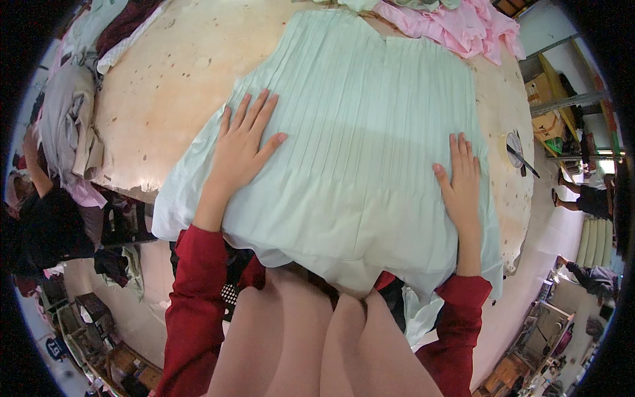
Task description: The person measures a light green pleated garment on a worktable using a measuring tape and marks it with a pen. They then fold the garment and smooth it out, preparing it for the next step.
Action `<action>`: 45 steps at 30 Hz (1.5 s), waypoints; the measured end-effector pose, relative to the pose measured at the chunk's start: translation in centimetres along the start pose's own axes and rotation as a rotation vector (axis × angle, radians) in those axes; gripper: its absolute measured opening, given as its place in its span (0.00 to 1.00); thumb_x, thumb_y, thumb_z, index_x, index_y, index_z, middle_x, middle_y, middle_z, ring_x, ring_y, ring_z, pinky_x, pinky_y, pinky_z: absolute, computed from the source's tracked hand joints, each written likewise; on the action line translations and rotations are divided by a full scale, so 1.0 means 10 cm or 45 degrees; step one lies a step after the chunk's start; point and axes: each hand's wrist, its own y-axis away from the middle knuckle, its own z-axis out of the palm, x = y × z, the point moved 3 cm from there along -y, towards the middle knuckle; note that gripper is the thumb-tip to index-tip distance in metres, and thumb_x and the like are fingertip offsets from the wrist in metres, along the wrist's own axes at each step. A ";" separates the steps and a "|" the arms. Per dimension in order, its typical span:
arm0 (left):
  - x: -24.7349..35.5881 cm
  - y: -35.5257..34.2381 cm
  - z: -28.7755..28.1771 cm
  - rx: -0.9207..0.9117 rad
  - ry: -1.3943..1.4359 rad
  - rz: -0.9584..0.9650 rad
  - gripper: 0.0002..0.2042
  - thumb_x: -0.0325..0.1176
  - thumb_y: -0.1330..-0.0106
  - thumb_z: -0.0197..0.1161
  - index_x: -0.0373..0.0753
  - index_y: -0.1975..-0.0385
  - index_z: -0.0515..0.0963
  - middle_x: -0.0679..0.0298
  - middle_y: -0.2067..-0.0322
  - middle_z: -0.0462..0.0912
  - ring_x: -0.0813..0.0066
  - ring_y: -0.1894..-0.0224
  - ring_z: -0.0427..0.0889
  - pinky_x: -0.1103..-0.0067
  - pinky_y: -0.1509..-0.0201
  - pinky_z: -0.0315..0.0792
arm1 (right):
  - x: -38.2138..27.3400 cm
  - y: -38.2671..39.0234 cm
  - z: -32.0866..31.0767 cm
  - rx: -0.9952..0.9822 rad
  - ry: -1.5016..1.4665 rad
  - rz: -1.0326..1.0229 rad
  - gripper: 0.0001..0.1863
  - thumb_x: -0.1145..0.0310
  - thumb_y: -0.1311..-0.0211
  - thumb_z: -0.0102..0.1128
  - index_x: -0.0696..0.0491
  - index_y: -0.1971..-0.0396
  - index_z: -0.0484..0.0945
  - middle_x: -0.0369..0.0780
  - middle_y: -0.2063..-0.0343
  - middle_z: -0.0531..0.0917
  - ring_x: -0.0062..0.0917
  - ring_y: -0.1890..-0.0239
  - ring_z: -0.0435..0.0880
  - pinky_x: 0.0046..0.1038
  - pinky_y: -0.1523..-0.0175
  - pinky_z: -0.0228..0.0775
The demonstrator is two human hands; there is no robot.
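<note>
A pale mint-green pleated garment [357,152] lies spread across the table, its lower part hanging over the near edge toward my lap. Narrow pleats run down its length, and a notch shows in its far edge. My left hand [246,145] rests flat on the garment's left side, fingers stretched and thumb apart. On the right side my right hand [462,178] also lies flat on the cloth, fingers extended and thumb out. Neither hand grips anything.
The worn wooden table [159,86] has a rounded right edge. Pink cloth [463,30] is heaped at the far right, grey cloth [66,112] at the left. A tape roll [513,147] sits near the right edge beside a dark slim tool [524,162]. Another person [49,218] is at the left.
</note>
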 end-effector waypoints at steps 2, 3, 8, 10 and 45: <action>0.03 0.09 -0.03 -0.027 0.004 -0.022 0.32 0.54 0.29 0.47 0.47 0.29 0.56 0.62 0.28 0.54 0.59 0.25 0.48 0.58 0.25 0.37 | -0.05 0.10 -0.04 -0.010 0.005 0.023 0.37 0.46 0.31 0.47 0.51 0.29 0.54 0.44 0.29 0.56 0.43 0.27 0.52 0.48 0.27 0.39; 0.05 0.16 -0.06 -0.024 -0.003 -0.016 0.32 0.54 0.30 0.47 0.46 0.29 0.56 0.62 0.28 0.54 0.58 0.25 0.47 0.58 0.25 0.37 | -0.09 0.18 -0.06 -0.015 0.001 0.014 0.37 0.45 0.31 0.47 0.51 0.29 0.55 0.45 0.29 0.56 0.43 0.27 0.52 0.48 0.27 0.39; 0.13 0.51 -0.16 -0.131 -0.027 -0.061 0.33 0.55 0.31 0.47 0.45 0.29 0.56 0.61 0.28 0.54 0.59 0.25 0.47 0.58 0.24 0.36 | -0.20 0.54 -0.12 -0.086 -0.043 0.058 0.38 0.44 0.33 0.48 0.51 0.29 0.55 0.44 0.28 0.55 0.42 0.27 0.51 0.49 0.27 0.39; 0.13 0.59 -0.15 -0.135 -0.001 -0.069 0.33 0.55 0.30 0.47 0.45 0.29 0.56 0.61 0.28 0.55 0.59 0.25 0.48 0.59 0.24 0.36 | -0.21 0.61 -0.11 -0.110 -0.066 0.088 0.39 0.44 0.33 0.48 0.51 0.29 0.55 0.44 0.28 0.55 0.42 0.27 0.50 0.49 0.27 0.38; -0.40 -1.14 -0.18 0.091 1.079 -0.382 0.20 0.38 0.34 0.62 0.30 0.48 0.75 0.58 0.64 0.83 0.79 0.74 0.78 0.81 0.75 0.71 | 0.55 -1.06 -0.32 0.173 -0.868 0.537 0.27 0.55 0.33 0.57 0.53 0.38 0.70 0.42 0.52 0.81 0.22 0.73 0.82 0.22 0.69 0.73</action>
